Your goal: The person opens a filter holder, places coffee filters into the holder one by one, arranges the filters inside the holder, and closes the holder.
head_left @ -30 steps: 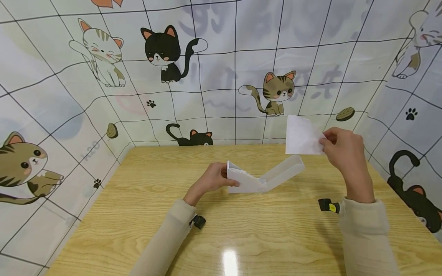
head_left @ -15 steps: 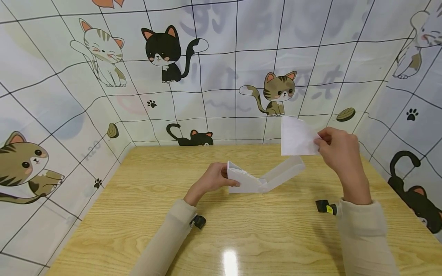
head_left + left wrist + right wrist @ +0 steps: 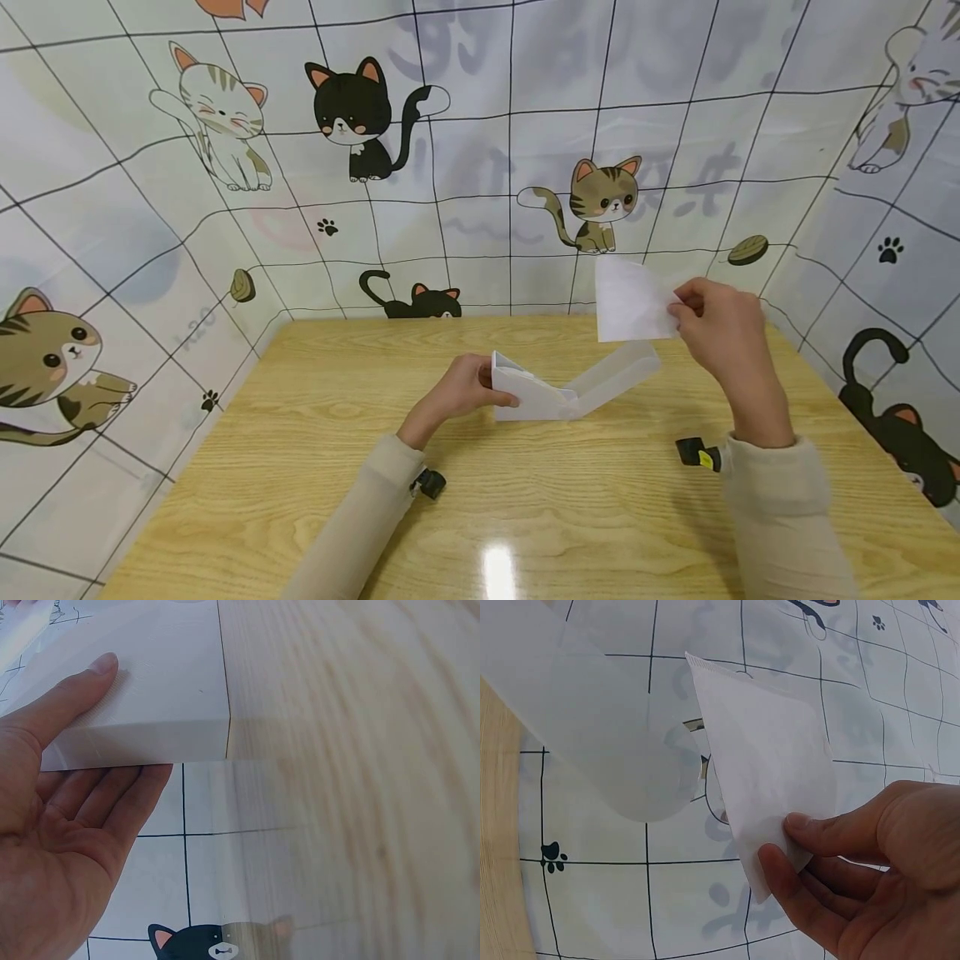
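A white box (image 3: pixel 528 404) with a translucent lid (image 3: pixel 621 377) tipped back to the right stands on the table, thin white sheets or bags showing inside. My left hand (image 3: pixel 461 387) grips the box's left end; in the left wrist view the thumb lies along the white side (image 3: pixel 165 690) and the fingers go underneath. My right hand (image 3: pixel 723 333) pinches a flat white bag (image 3: pixel 633 302) by its right edge, between thumb and fingers. This bag hangs in the air above the lid. From the right wrist, the bag (image 3: pixel 769 742) looks thin and papery, with a crimped edge.
The wooden table (image 3: pixel 420 517) bears the box near its middle. A cloth wall (image 3: pixel 480 150) printed with cats and grid lines rises behind it and at both sides. Small black wrist cameras (image 3: pixel 430 483) sit at the sleeves.
My right hand has drifted left and slightly down with the white bag, bringing it more over the lid. The left hand and the box have stayed in place.
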The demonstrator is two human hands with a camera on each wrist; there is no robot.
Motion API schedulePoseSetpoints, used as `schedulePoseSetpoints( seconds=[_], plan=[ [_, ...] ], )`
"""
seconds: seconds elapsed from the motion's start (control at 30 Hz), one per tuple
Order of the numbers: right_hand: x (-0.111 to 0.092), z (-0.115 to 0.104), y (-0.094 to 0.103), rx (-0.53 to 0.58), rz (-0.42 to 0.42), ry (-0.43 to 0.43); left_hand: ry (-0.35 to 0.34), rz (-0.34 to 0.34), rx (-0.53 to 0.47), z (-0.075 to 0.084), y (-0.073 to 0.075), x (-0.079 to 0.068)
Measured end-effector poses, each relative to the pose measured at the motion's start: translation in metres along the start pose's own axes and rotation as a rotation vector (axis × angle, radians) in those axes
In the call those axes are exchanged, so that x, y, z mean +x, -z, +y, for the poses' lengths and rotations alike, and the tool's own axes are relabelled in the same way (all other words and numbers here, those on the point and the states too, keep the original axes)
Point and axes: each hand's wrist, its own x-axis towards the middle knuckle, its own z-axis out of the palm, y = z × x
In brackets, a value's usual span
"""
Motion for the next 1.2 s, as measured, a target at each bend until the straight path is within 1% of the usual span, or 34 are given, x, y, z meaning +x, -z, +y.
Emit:
schedulePoseSetpoints(
  seconds=[0.23,0.4,0.73,1.2],
  plan=[
    [-0.002,-0.011,-0.010,0.011,-0.013,0.070,0.000,0.002,0.003,0.000,0.000,0.000],
    [-0.003,-0.018,-0.017,0.029,-0.029,0.103,0.007,0.007,0.010,0.000,0.000,0.001],
    [-0.004,-0.020,-0.028,0.025,-0.012,0.152,0.004,0.003,0.003,0.001,0.000,0.001],
    [-0.006,-0.030,-0.040,0.016,0.000,0.226,0.009,0.003,0.001,0.000,0.000,0.001]
  ],
)
